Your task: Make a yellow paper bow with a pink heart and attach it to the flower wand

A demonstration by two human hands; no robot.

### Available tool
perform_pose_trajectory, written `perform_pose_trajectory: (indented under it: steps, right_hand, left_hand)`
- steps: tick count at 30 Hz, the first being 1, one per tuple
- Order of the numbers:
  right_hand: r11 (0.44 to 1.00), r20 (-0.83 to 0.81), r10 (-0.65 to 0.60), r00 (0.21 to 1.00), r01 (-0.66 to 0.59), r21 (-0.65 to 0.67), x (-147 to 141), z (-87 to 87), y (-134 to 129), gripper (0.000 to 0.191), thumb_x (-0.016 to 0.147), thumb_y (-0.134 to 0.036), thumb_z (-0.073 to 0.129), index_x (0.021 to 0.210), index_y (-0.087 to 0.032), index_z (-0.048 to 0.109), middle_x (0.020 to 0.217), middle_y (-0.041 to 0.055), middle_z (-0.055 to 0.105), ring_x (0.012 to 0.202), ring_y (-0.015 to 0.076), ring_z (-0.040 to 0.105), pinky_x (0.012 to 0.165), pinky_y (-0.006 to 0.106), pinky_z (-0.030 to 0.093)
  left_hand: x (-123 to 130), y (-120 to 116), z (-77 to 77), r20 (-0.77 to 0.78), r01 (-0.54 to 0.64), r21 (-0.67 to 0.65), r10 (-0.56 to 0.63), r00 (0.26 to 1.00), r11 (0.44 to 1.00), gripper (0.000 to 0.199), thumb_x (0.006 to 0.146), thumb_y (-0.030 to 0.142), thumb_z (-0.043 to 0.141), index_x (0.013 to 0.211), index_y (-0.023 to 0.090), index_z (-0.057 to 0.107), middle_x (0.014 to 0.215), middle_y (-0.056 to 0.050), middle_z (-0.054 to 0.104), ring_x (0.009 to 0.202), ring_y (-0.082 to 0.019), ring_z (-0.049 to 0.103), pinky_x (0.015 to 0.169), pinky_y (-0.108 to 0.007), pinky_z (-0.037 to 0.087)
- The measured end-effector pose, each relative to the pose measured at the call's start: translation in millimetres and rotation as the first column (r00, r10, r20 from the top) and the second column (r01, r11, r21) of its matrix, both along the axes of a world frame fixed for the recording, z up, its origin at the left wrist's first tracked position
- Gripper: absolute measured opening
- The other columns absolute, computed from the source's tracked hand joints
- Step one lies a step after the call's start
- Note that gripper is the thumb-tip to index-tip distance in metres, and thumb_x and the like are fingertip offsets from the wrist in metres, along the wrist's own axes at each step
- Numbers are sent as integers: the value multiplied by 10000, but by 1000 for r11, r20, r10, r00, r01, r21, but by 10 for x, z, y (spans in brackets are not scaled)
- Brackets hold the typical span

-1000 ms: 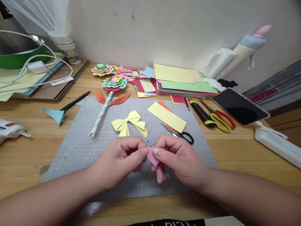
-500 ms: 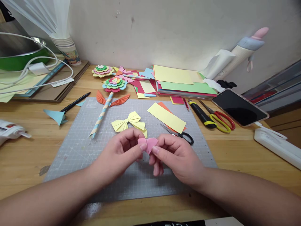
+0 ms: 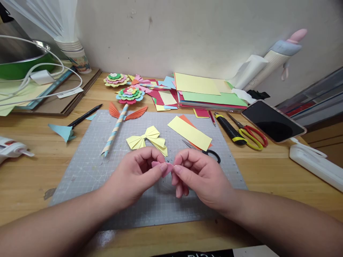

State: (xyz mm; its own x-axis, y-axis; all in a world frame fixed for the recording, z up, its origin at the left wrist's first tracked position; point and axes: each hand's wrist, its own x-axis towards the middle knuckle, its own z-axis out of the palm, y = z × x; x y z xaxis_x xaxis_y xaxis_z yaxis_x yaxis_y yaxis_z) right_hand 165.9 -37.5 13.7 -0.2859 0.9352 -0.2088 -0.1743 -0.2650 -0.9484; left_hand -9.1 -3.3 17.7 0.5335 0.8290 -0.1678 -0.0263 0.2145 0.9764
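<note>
A small folded piece of pink paper point(image 3: 168, 169) is held above the grey cutting mat point(image 3: 88, 185). My left hand point(image 3: 140, 171) pinches it between thumb and forefinger. The thumb and forefinger of my right hand point(image 3: 197, 175) close on its right tip. Just beyond my left hand lies a yellow folded paper bow point(image 3: 144, 138). Behind my right hand are black-handled scissors point(image 3: 211, 154), partly hidden, beside a yellow paper strip point(image 3: 190, 132) that overlaps an orange one.
A paper flower point(image 3: 130, 95) on a striped stem stands out at the mat's far left. Paper sheets point(image 3: 198, 84) are stacked by the wall. Right of the mat lie a yellow-black cutter point(image 3: 229, 129), red-yellow pliers point(image 3: 252, 137) and a phone point(image 3: 272, 119). A glue gun point(image 3: 13, 148) sits at left.
The pink paper has turned from facing me with its heart-like shape to a flatter, more edge-on view. My hands have drawn slightly closer together.
</note>
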Motion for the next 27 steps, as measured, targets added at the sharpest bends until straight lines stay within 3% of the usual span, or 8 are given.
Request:
perform_pose_trajectory:
  steps: [4, 9, 11, 13, 15, 18, 22, 27]
  right_hand:
    - [996, -34, 63, 997, -65, -68, 19, -14, -2, 146, 871, -300, 578, 810, -187, 507, 534, -63, 581, 396, 52, 543, 399, 137, 403]
    - [956, -277, 229, 933, -269, -116, 51, -55, -1, 127, 920, -312, 511, 853, -217, 459, 440, -120, 483, 298, 44, 438, 337, 127, 365]
    - [956, -298, 226, 927, -271, -117, 49, -53, 7, 134, 921, -324, 512, 856, -219, 460, 439, -119, 484, 298, 46, 442, 328, 120, 350]
    - [981, -224, 147, 964, -171, -92, 39, -37, 9, 142, 898, -329, 553, 860, -219, 470, 479, -100, 538, 329, 50, 483, 338, 120, 357]
    - [1000, -102, 10, 995, -12, -25, 23, -14, 0, 150, 861, -312, 604, 846, -213, 492, 522, -81, 573, 370, 55, 512, 363, 134, 390]
    - [984, 58, -146, 988, 138, 114, -2, 16, -32, 122, 821, -270, 643, 792, -200, 547, 531, -65, 569, 413, 64, 515, 404, 170, 442]
    - [932, 221, -240, 945, 160, 326, -16, 36, -85, 39, 810, -227, 648, 798, -196, 628, 545, -39, 596, 449, 91, 542, 430, 214, 459]
    - [850, 342, -332, 879, 121, 513, -8, 52, -113, 34, 795, -157, 663, 788, -184, 682, 573, -24, 634, 467, 90, 565, 446, 213, 464]
  left_hand:
    - [-2, 14, 6, 4, 33, -32, -33, 999, 999, 171, 827, 271, 641, 732, 154, 561, 620, 65, 493, 577, -61, 406, 544, -177, 342]
    - [-17, 38, -13, 75, 181, -125, -172, 982, 975, 204, 847, 305, 629, 728, 157, 554, 641, 48, 536, 589, -65, 424, 573, -183, 366]
    - [-21, 36, -24, 78, 158, -109, -150, 986, 981, 201, 850, 306, 625, 733, 161, 552, 646, 46, 534, 590, -67, 434, 577, -187, 378]
    - [-21, 21, -27, 46, 53, -23, -52, 998, 998, 178, 842, 287, 633, 736, 169, 552, 663, 45, 529, 606, -73, 459, 584, -193, 394]
    - [-22, -4, -25, -3, -66, 143, 67, 998, 987, 152, 830, 241, 637, 726, 177, 547, 691, 38, 532, 639, -84, 491, 599, -204, 410]
    - [-34, -48, -22, -71, -117, 421, 161, 984, 899, 124, 830, 154, 608, 733, 195, 542, 715, 28, 545, 670, -100, 516, 617, -225, 416]
    - [-52, -85, -28, -104, -74, 623, 176, 979, 778, 139, 824, 92, 582, 769, 211, 538, 700, 21, 545, 666, -121, 523, 612, -261, 419]
    - [-55, -100, -36, -116, -34, 683, 154, 981, 730, 167, 817, 68, 582, 768, 217, 524, 675, 28, 535, 665, -120, 524, 623, -266, 427]
